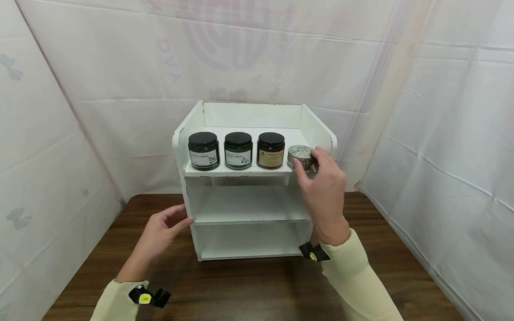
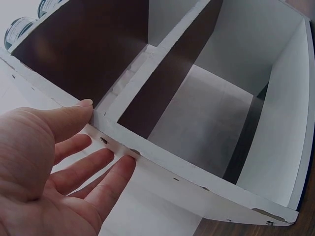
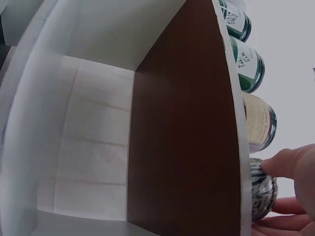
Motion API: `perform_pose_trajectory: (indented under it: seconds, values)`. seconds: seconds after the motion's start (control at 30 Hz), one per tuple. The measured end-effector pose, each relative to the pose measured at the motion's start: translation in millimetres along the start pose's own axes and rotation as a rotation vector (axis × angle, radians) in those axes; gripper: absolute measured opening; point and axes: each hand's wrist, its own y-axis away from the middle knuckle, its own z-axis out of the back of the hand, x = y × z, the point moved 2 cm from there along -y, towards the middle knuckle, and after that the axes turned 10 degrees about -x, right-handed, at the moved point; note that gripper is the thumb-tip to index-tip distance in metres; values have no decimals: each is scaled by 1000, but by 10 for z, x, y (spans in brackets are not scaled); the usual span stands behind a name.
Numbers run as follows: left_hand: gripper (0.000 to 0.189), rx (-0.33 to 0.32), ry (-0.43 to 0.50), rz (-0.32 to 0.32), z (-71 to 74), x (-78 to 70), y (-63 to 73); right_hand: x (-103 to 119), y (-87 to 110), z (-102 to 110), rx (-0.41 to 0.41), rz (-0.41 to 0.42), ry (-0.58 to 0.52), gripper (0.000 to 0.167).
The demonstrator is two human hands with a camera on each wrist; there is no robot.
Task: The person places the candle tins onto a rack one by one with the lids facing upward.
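Note:
My right hand [image 1: 326, 189] pinches a low round patterned tin [image 1: 300, 154] between thumb and fingers, at the right end of the top shelf. In the right wrist view the tin [image 3: 262, 191] stands at the shelf's front edge. My left hand [image 1: 160, 229] touches the left side panel of the white shelf unit [image 1: 257, 258], thumb at the front edge and fingers along the outer side. Left of the tin stand an amber candle jar [image 1: 271, 151] with a tan label and two dark green candle jars [image 1: 238, 151] [image 1: 203, 151] with white labels and black lids.
The unit has a middle shelf [image 1: 250, 205] and a bottom shelf [image 1: 253, 243] under the top one. It stands on a dark wooden table [image 1: 241, 290]. White sheeting [image 1: 132, 67] hangs behind and at both sides.

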Motion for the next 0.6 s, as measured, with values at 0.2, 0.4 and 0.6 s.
perform_pose_trajectory:
  seconds: [0.2,0.4,0.6]
  values:
    - [56,-7,-4,-8,3,11,-1,39,-39,-32,46,-28,57,44]
    - [56,1,11,-7,-3,14,0,51,-47,-50,62,-51,66,44]
    - [57,1,10,1,3,3,9,64,-46,-53,84,-63,79,44]
